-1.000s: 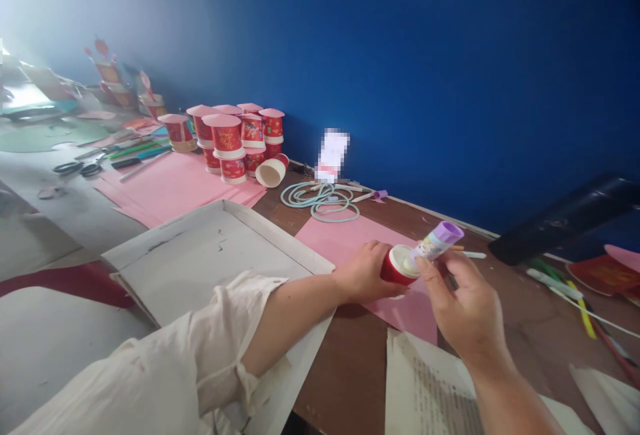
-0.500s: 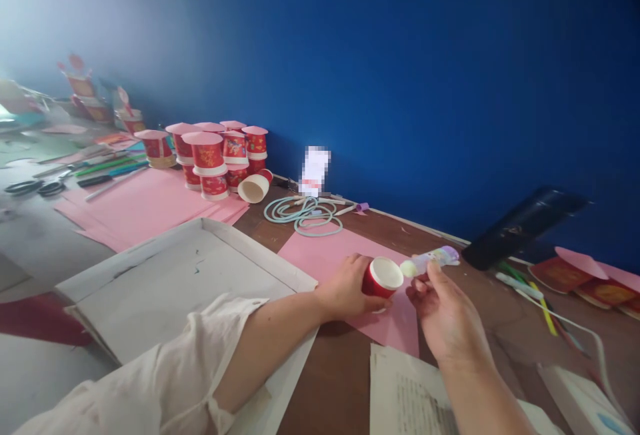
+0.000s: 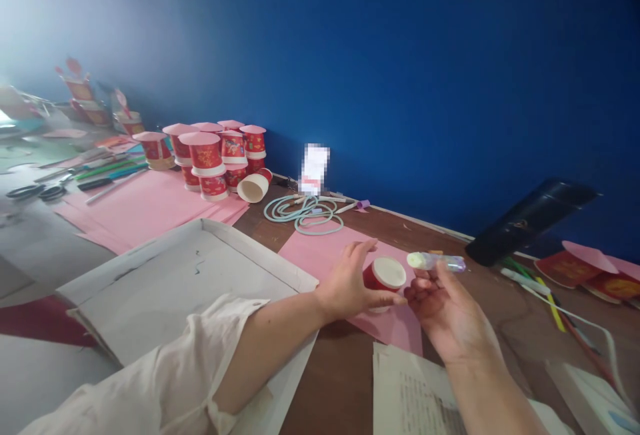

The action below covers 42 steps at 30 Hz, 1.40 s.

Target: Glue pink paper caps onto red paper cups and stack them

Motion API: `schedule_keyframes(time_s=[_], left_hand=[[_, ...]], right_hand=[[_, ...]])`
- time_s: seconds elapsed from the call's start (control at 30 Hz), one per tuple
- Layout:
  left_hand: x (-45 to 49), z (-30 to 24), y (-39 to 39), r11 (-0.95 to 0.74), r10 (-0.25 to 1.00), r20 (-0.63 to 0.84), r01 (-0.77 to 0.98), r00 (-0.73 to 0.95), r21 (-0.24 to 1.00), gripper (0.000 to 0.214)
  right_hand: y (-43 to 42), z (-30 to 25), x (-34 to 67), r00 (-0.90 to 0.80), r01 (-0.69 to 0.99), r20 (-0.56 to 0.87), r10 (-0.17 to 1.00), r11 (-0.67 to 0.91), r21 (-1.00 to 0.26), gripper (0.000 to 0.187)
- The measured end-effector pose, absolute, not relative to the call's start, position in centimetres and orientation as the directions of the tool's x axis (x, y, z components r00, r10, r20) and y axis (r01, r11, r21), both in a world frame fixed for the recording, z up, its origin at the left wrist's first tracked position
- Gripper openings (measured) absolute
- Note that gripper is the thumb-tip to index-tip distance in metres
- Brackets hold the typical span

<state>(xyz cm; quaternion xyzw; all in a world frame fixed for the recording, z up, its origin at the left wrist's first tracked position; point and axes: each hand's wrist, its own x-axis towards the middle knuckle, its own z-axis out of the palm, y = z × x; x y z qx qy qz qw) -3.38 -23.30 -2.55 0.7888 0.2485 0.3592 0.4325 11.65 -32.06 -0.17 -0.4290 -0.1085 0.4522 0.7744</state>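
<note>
One red paper cup (image 3: 376, 279) stands on a pink rectangular sheet of paper (image 3: 320, 255), its round off-white end facing up. The person's left hand (image 3: 345, 281) curves around its left side with the grip spread open, fingers behind and thumb extended in front; whether the skin touches the cup cannot be told. Just to the right, the person's right hand (image 3: 453, 318) has its grip closed on a slim glue stick (image 3: 424, 261) with a pale yellow tip and a purple end, held nearly level, the tip pointing toward the cup and apart from it. Beneath the sheet lies the brown wooden worktop (image 3: 340, 371). Left of the sheet is a shallow white cardboard tray (image 3: 240, 288), and nearer the person, printed white paper (image 3: 400, 388) lies partly behind the right forearm. Beyond the sheet, a pale blue cord (image 3: 285, 211) lies in loose coils. Farther left, red cups with pink conical paper tops (image 3: 204, 153) stand stacked beside a red-and-white cup (image 3: 254, 188) lying on its side. At the right, a black cylinder (image 3: 530, 221) leans at a slant before the deep blue wall (image 3: 400, 88).
</note>
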Motion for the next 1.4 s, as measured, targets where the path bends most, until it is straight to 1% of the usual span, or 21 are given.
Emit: schedule_keyframes(time_s=[0.1,0.17,0.27,0.33,0.4,0.5,0.6,0.67,0.8,0.9,1.07,1.2,1.27,1.4], left_hand=[[-3.6,-2.0,-23.5,-0.611,0.678,0.539,-0.024,0.499,0.791,0.065],[-3.8,-1.6,-23.7,-0.664,0.643,0.608,-0.057,0.465,0.746,0.049],[-4.0,-1.1,-24.1,-0.69,0.624,0.64,-0.068,0.449,0.721,0.036],[-4.0,-0.9,-24.3,-0.684,0.632,0.637,-0.069,0.44,0.726,0.031],[-4.0,-0.9,-24.4,-0.673,0.64,0.633,-0.08,0.437,0.735,0.027],[-4.1,-0.8,-24.5,-0.651,0.647,0.624,-0.107,0.438,0.751,0.024],[-4.1,-0.8,-24.6,-0.608,0.665,0.59,-0.126,0.458,0.784,0.025],[-4.1,-0.8,-24.6,-0.568,0.681,0.558,-0.139,0.474,0.811,0.027],[-4.0,-0.9,-24.5,-0.499,0.726,0.512,-0.16,0.46,0.852,0.026],[-3.8,-0.9,-24.2,-0.441,0.742,0.491,-0.22,0.457,0.87,0.023],[-3.9,-0.8,-24.1,-0.413,0.729,0.489,-0.262,0.479,0.872,0.025],[-3.9,-0.6,-24.2,-0.388,0.719,0.488,-0.298,0.494,0.872,0.027],[-3.9,-0.5,-24.2,-0.33,0.728,0.462,-0.332,0.505,0.883,0.027],[-3.6,-0.5,-24.0,-0.118,0.74,0.351,-0.403,0.573,0.907,0.035]], right_hand=[[-32.3,0.0,11.3,0.614,-0.494,-0.102,0.783,0.281,-0.823,0.025],[-32.5,0.1,11.0,0.627,-0.409,-0.033,0.778,0.292,-0.865,0.024],[-32.7,0.4,10.4,0.65,-0.304,0.012,0.76,0.274,-0.913,0.023],[-32.8,0.6,10.0,0.665,-0.27,0.015,0.746,0.26,-0.927,0.024],[-33.0,0.7,9.7,0.652,-0.258,0.015,0.758,0.24,-0.936,0.024],[-33.2,0.6,9.7,0.623,-0.24,0.024,0.782,0.221,-0.945,0.024],[-33.3,0.3,10.0,0.641,-0.192,0.055,0.766,0.229,-0.954,0.023],[-33.3,0.2,10.1,0.664,-0.168,0.08,0.744,0.252,-0.953,0.022],[-33.3,0.5,10.3,0.689,-0.189,0.115,0.716,0.331,-0.924,0.019],[-33.3,0.7,10.3,0.693,-0.16,0.159,0.703,0.365,-0.917,0.017],[-33.5,0.4,10.1,0.691,-0.087,0.189,0.698,0.339,-0.937,0.016],[-33.6,0.2,10.1,0.696,-0.099,0.166,0.698,0.323,-0.941,0.021],[-33.7,0.1,10.2,0.699,-0.099,0.159,0.697,0.315,-0.944,0.021],[-33.7,0.0,10.4,0.692,-0.032,0.196,0.694,0.301,-0.953,0.021]])
